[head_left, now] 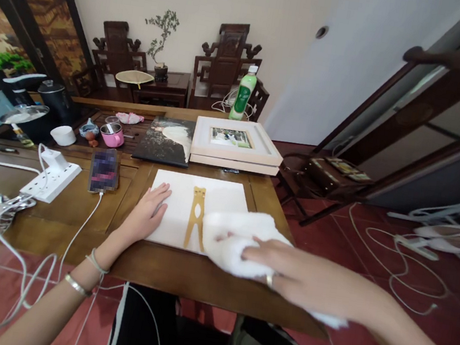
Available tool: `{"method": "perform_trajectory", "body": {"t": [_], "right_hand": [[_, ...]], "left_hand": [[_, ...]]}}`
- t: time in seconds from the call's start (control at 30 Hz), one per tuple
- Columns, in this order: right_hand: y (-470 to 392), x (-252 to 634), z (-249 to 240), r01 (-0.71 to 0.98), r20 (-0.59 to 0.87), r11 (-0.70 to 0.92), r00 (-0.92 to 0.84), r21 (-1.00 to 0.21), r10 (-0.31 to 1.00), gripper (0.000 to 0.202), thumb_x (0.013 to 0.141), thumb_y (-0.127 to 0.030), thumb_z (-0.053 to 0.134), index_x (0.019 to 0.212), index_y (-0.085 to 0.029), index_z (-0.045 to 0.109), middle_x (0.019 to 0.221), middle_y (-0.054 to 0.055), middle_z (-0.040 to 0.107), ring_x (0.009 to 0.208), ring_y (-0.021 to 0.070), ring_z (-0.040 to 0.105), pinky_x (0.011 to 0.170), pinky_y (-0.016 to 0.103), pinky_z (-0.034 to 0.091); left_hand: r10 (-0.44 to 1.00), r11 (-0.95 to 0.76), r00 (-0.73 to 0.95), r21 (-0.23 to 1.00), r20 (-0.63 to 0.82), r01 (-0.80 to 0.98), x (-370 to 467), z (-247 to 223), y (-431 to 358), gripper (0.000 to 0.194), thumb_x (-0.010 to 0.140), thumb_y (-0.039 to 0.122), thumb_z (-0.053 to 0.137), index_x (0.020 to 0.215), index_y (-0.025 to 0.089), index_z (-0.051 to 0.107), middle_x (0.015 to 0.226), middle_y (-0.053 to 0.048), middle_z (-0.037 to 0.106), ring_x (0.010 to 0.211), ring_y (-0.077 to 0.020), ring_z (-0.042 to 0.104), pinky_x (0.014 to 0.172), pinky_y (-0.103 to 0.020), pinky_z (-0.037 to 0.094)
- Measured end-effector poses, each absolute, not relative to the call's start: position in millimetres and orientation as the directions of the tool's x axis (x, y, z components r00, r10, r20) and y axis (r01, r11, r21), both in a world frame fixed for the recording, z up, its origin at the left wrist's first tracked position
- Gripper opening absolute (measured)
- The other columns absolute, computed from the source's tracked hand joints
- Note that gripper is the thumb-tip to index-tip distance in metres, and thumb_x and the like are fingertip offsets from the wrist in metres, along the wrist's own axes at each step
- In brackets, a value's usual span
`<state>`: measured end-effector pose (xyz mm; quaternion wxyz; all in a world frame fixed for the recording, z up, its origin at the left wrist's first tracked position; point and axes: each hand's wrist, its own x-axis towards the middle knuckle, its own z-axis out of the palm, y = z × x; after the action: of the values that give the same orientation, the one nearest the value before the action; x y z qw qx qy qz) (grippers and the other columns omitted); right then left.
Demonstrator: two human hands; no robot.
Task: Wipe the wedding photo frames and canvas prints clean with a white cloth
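Note:
A white board (176, 202) lies on the wooden table near its front edge, with a flat tan bear-shaped piece (197, 213) in its middle. My left hand (150, 211) rests flat on the board's left side, fingers stretched out and holding nothing. In my right hand (281, 261) is a bunched white cloth (242, 235), pressed against the right part of the board and over its edge. The cloth hides the board's lower right corner. Some motion blur softens the right hand and the cloth.
Behind the board stand stacked white picture frames (236, 158), a dark photo panel (165, 140) and a green bottle (243, 97). To the left lie a phone (104, 171), a power strip (50, 180) with cables, a pink cup (112, 136) and a white bowl (63, 136).

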<state>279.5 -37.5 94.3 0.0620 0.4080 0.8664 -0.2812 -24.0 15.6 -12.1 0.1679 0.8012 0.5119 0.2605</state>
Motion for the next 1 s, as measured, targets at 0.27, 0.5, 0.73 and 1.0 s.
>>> {"method": "perform_trajectory", "body": {"t": [0.27,0.5,0.73,1.0], "right_hand": [[58.1,229.3,56.8,0.748,-0.022,0.575,-0.615,-0.332,0.788,0.039,0.077,-0.006,0.037,0.109,-0.014,0.058,0.103,0.013,0.064,0.105,0.0299,0.056,0.089,0.043,0.042],[21.6,208.3,49.7,0.722,-0.078,0.643,-0.678,-0.254,0.731,0.048,0.074,0.003,0.041,0.117,-0.007,0.057,0.143,0.023,0.04,0.14,0.0376,0.018,0.107,0.06,0.024],[-61.8,224.6,72.5,0.599,-0.219,0.686,-0.797,-0.413,0.563,0.05,0.068,0.007,0.041,0.108,-0.014,0.063,0.15,0.016,0.033,0.142,0.033,0.013,0.111,0.059,0.02],[-45.6,238.7,92.2,0.703,-0.382,0.553,-0.709,-0.447,0.593,0.048,0.073,0.002,0.039,0.112,-0.018,0.06,0.152,0.015,0.029,0.137,0.0308,0.028,0.106,0.048,0.035]], "left_hand": [[0.917,-0.399,0.327,0.563,0.229,0.724,-24.7,-13.0,16.7,0.046,0.094,0.025,0.033,0.137,0.016,0.044,0.146,-0.013,0.043,0.14,-0.0222,0.031,0.116,-0.048,0.021],[0.915,-0.404,0.312,0.57,0.256,0.716,-27.2,-19.1,19.1,0.05,0.093,0.027,0.035,0.141,0.012,0.038,0.151,-0.015,0.033,0.143,-0.023,0.021,0.116,-0.045,0.021],[0.914,-0.407,0.336,0.525,0.229,0.748,-26.9,-20.4,19.3,0.048,0.094,0.026,0.033,0.139,0.011,0.041,0.15,-0.015,0.035,0.143,-0.0231,0.023,0.116,-0.048,0.019],[0.913,-0.407,0.341,0.514,0.222,0.755,-26.8,-19.2,18.3,0.047,0.094,0.024,0.032,0.138,0.01,0.043,0.149,-0.016,0.036,0.142,-0.0232,0.024,0.116,-0.047,0.019]]}}
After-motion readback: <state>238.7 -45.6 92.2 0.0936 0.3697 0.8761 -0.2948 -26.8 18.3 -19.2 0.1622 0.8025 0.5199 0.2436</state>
